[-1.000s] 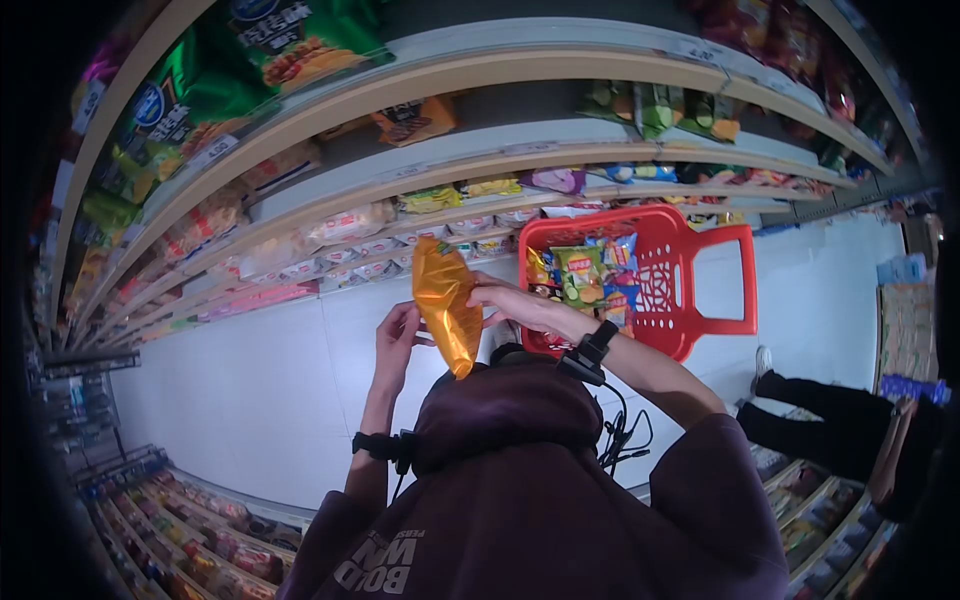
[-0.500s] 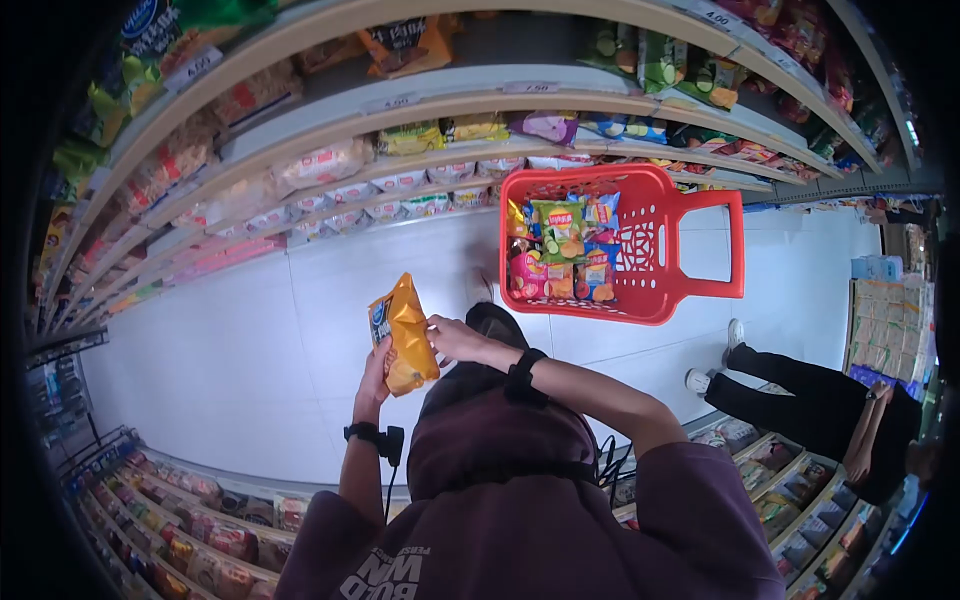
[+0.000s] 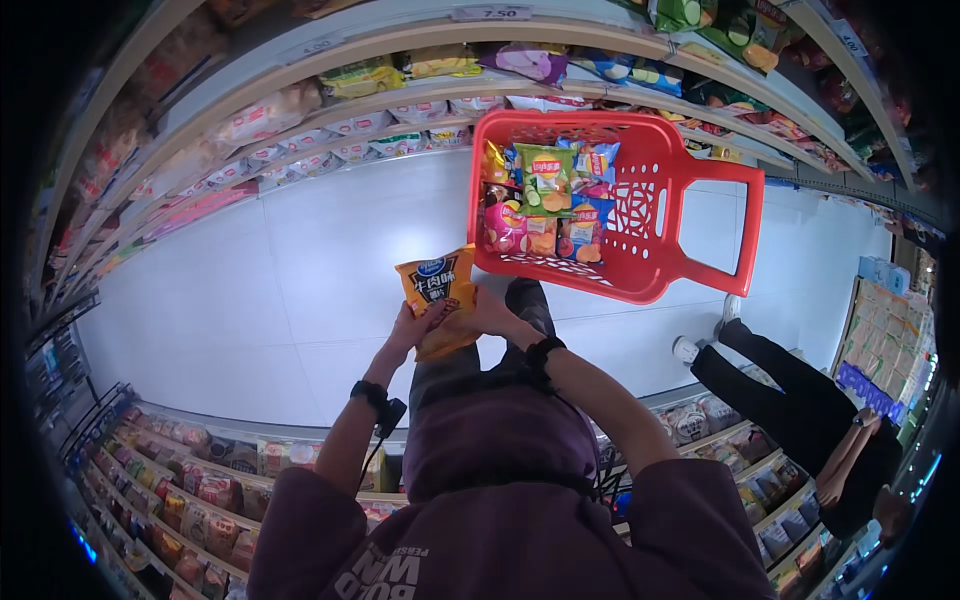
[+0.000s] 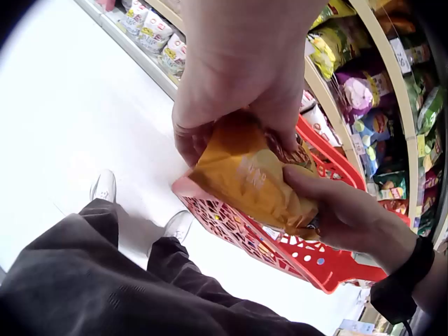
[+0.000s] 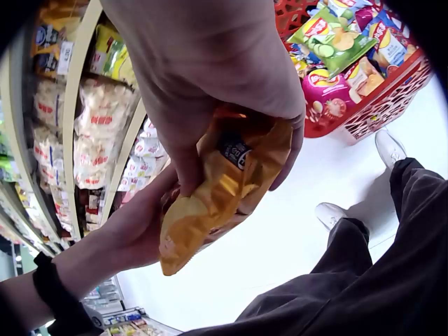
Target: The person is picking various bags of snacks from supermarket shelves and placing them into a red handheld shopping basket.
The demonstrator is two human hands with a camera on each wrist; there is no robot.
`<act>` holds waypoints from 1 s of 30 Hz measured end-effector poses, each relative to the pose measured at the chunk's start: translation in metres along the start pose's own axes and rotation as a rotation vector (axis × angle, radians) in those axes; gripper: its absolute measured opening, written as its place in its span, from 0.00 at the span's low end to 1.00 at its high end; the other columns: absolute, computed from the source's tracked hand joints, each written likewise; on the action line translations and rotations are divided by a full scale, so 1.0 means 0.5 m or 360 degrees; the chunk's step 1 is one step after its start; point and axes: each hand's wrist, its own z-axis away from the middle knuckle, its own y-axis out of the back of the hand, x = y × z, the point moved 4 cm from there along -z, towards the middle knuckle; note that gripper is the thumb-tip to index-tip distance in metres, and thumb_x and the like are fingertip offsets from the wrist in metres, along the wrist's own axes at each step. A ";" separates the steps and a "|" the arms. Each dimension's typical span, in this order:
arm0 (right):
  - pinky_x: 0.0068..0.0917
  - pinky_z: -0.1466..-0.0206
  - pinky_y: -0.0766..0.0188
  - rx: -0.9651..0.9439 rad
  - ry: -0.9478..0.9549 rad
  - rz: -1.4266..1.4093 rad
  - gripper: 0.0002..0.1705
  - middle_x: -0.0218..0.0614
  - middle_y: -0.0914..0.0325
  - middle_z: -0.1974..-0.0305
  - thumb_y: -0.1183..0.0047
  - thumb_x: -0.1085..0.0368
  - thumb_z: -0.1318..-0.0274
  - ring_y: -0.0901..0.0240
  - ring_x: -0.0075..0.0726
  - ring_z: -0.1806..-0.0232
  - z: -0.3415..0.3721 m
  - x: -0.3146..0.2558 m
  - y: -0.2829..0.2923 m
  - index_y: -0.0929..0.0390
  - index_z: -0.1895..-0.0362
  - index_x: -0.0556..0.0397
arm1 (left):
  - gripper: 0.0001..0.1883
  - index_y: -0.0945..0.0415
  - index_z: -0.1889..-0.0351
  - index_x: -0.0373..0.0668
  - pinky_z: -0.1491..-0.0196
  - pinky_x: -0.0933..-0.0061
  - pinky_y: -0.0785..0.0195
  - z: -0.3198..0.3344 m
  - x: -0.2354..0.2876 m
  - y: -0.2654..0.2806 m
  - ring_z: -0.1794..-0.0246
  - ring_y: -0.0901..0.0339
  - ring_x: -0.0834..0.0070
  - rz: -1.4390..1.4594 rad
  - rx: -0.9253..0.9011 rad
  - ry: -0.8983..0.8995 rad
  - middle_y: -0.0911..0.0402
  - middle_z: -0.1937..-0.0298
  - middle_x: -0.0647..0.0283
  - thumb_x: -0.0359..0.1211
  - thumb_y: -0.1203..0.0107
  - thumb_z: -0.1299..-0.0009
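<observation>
An orange snack bag (image 3: 436,290) with a dark printed label is held between both hands, over the floor in front of the body. The left hand (image 3: 408,328) grips its left edge, thumb on the printed face. On the other side, the right hand (image 3: 494,311) pinches the bag's right edge. In the left wrist view the bag (image 4: 255,178) shows a plain orange side, with the left hand (image 4: 234,84) above it and the right hand (image 4: 350,213) at its lower end. The right wrist view shows the bag (image 5: 222,185) crumpled under the right hand (image 5: 224,77).
A red basket (image 3: 670,215) holding several chip bags stands on the floor right of the hands. Shelves (image 3: 380,100) of packaged snacks run along the front, with more shelving behind the body. A person in black trousers (image 3: 770,385) is at the right.
The bag has turned so its printed face shows in the head view, and both hands have shifted their holds on it. The basket and shelves appear higher in the view.
</observation>
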 end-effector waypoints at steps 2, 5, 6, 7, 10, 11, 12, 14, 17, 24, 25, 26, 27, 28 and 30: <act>0.32 0.44 0.31 0.0104 0.0092 -0.0189 0.60 0.49 0.27 0.49 0.25 0.47 0.77 0.30 0.43 0.44 0.028 -0.002 0.097 0.44 0.42 0.66 | 0.17 0.28 0.52 0.40 0.62 0.82 0.28 -0.036 0.063 -0.085 0.62 0.22 0.83 0.0040 -0.0138 -0.0067 0.19 0.59 0.66 0.34 0.37 0.37; 0.31 0.43 0.31 -0.0001 0.0195 -0.0354 0.57 0.42 0.29 0.48 0.25 0.55 0.70 0.31 0.36 0.44 0.012 0.053 0.222 0.47 0.37 0.56 | 0.21 0.32 0.51 0.42 0.62 0.81 0.29 -0.125 0.120 -0.203 0.64 0.23 0.83 -0.0009 -0.0445 -0.0148 0.19 0.62 0.68 0.36 0.36 0.38; 0.31 0.42 0.33 0.0026 0.0486 -0.0508 0.56 0.41 0.32 0.45 0.26 0.62 0.68 0.34 0.33 0.43 -0.036 0.113 0.249 0.50 0.35 0.54 | 0.21 0.32 0.51 0.42 0.63 0.81 0.29 -0.166 0.132 -0.245 0.64 0.23 0.83 0.0010 -0.0427 -0.0178 0.19 0.63 0.69 0.35 0.36 0.39; 0.31 0.40 0.34 0.0128 0.0533 -0.0654 0.57 0.41 0.35 0.42 0.27 0.66 0.66 0.35 0.33 0.43 -0.019 0.097 0.313 0.53 0.34 0.54 | 0.21 0.31 0.51 0.41 0.63 0.82 0.29 -0.207 0.140 -0.291 0.65 0.23 0.83 0.0023 -0.0410 -0.0205 0.19 0.64 0.69 0.34 0.35 0.39; 0.34 0.41 0.33 0.0251 0.0404 -0.0528 0.50 0.41 0.34 0.44 0.33 0.65 0.58 0.32 0.35 0.45 -0.152 0.275 0.438 0.53 0.35 0.55 | 0.24 0.34 0.47 0.40 0.61 0.81 0.29 -0.352 0.129 -0.405 0.63 0.22 0.80 0.0034 -0.0364 -0.0186 0.20 0.61 0.66 0.30 0.36 0.39; 0.34 0.41 0.33 0.0343 0.0258 -0.0405 0.51 0.42 0.32 0.46 0.31 0.62 0.61 0.31 0.37 0.46 -0.176 0.301 0.490 0.51 0.36 0.57 | 0.25 0.36 0.46 0.39 0.60 0.81 0.29 -0.393 0.128 -0.438 0.62 0.22 0.79 -0.0020 -0.0221 -0.0194 0.20 0.59 0.65 0.30 0.36 0.39; 0.34 0.42 0.32 0.0451 0.0124 -0.0275 0.53 0.44 0.30 0.47 0.30 0.59 0.65 0.30 0.39 0.46 -0.205 0.331 0.533 0.49 0.36 0.58 | 0.26 0.36 0.47 0.39 0.60 0.77 0.28 -0.455 0.111 -0.471 0.61 0.22 0.76 -0.0002 -0.0173 -0.0371 0.21 0.57 0.63 0.32 0.35 0.41; 0.39 0.42 0.34 0.0994 0.0074 0.0091 0.60 0.51 0.35 0.44 0.28 0.52 0.69 0.35 0.51 0.43 -0.238 0.347 0.610 0.52 0.36 0.61 | 0.28 0.37 0.46 0.39 0.57 0.70 0.29 -0.582 0.115 -0.526 0.59 0.22 0.70 -0.0107 -0.0115 -0.0594 0.23 0.54 0.56 0.35 0.35 0.41; 0.53 0.39 0.40 0.1558 0.0472 0.0731 0.64 0.51 0.53 0.32 0.30 0.50 0.69 0.48 0.61 0.34 -0.208 0.244 0.697 0.57 0.30 0.50 | 0.33 0.42 0.37 0.41 0.53 0.62 0.30 -0.660 0.173 -0.587 0.55 0.23 0.56 -0.0870 0.0177 -0.0776 0.26 0.50 0.45 0.41 0.41 0.37; 0.58 0.35 0.46 0.0726 0.0562 0.1501 0.69 0.44 0.68 0.27 0.29 0.46 0.71 0.73 0.52 0.25 -0.303 0.306 0.678 0.62 0.27 0.36 | 0.24 0.34 0.43 0.38 0.59 0.66 0.28 -0.694 0.113 -0.542 0.62 0.19 0.61 -0.1286 -0.0148 -0.0848 0.19 0.61 0.50 0.36 0.43 0.35; 0.58 0.35 0.46 0.0689 0.0572 0.1528 0.69 0.44 0.69 0.27 0.29 0.46 0.72 0.73 0.52 0.25 -0.306 0.305 0.678 0.63 0.27 0.36 | 0.23 0.32 0.44 0.38 0.59 0.67 0.28 -0.688 0.099 -0.524 0.62 0.19 0.62 -0.1303 -0.0196 -0.0747 0.19 0.61 0.51 0.36 0.43 0.35; 0.59 0.34 0.50 0.0621 0.0470 0.1660 0.67 0.45 0.68 0.27 0.32 0.41 0.68 0.73 0.52 0.25 -0.309 0.305 0.678 0.61 0.27 0.37 | 0.21 0.31 0.46 0.38 0.59 0.68 0.28 -0.677 0.085 -0.506 0.63 0.19 0.63 -0.1317 -0.0241 -0.0646 0.19 0.61 0.52 0.37 0.43 0.35; 0.59 0.33 0.53 0.0650 0.0544 0.1618 0.66 0.46 0.67 0.27 0.34 0.39 0.67 0.73 0.52 0.25 -0.306 0.301 0.679 0.61 0.27 0.38 | 0.20 0.29 0.48 0.38 0.59 0.68 0.28 -0.661 0.078 -0.500 0.63 0.19 0.65 -0.1325 -0.0290 -0.0554 0.19 0.61 0.53 0.37 0.43 0.35; 0.59 0.32 0.55 0.0681 0.0610 0.1579 0.65 0.46 0.66 0.27 0.35 0.38 0.66 0.73 0.52 0.25 -0.301 0.300 0.682 0.60 0.27 0.39 | 0.19 0.27 0.50 0.38 0.59 0.69 0.28 -0.638 0.085 -0.496 0.63 0.19 0.66 -0.1277 -0.0187 -0.0477 0.18 0.62 0.54 0.39 0.43 0.35; 0.59 0.29 0.65 0.0759 0.0663 0.1494 0.62 0.48 0.61 0.28 0.40 0.34 0.62 0.73 0.52 0.25 -0.301 0.293 0.688 0.59 0.28 0.41 | 0.20 0.28 0.50 0.38 0.59 0.69 0.28 -0.614 0.098 -0.498 0.64 0.19 0.67 -0.1172 -0.0091 -0.0444 0.18 0.63 0.54 0.40 0.43 0.35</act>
